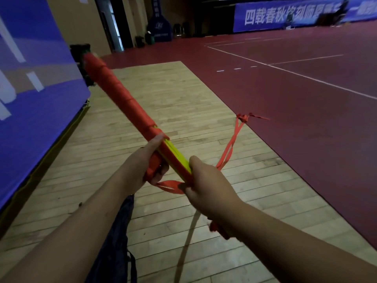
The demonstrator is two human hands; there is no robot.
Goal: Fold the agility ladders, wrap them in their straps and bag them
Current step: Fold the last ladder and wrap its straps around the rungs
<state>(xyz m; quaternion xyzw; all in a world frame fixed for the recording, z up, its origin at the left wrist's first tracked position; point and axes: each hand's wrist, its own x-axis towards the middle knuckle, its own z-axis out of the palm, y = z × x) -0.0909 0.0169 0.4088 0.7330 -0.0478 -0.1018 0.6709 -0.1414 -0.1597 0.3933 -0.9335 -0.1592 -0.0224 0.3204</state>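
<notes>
Nearest the lens: two bare forearms, then the right hand [204, 184], curled round the near end of the folded agility ladder [126, 107], and the left hand [146, 162], clamped on the same bundle a little farther out with its thumb laid along the top edge. Held in the air over the wooden floor [183, 94], well off it. Long axis from low right by the body up and away to the left, far end aimed at the blue wall panel [30, 78]. Beyond the left hand, wound tight in red strap [114, 88] all the way out; between the two hands, bare yellow-green rungs [175, 156] not yet covered. Loose strap tail [242, 117] off to the right of the right hand, knotted at its end, with a slack loop sagging under the bundle between the hands. Probably the next turns go over that bare stretch, toward the body, with the right hand the nearer one to feed the tail. Below the left forearm, a dark fabric bag [120, 231] on the boards, waiting. Farther right, red court floor [285, 119] with white lines.
</notes>
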